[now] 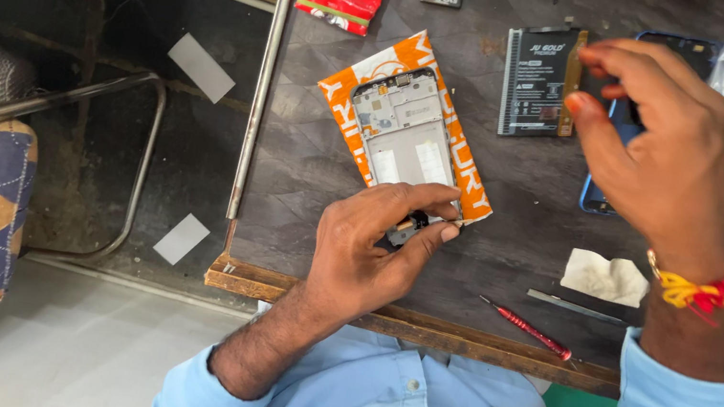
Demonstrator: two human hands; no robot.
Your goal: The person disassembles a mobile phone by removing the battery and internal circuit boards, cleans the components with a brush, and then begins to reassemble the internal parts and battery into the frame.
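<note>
I judge it mid-repair: my left hand pinches the opened phone's near end, fingers closed; my right hand, fingers curled above the battery, apparently holds nothing.

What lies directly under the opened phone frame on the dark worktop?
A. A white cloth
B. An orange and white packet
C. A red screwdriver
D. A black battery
B: the opened phone frame rests on the orange and white packet, whose edges show around it; the left hand touches the frame's lower end.
</note>
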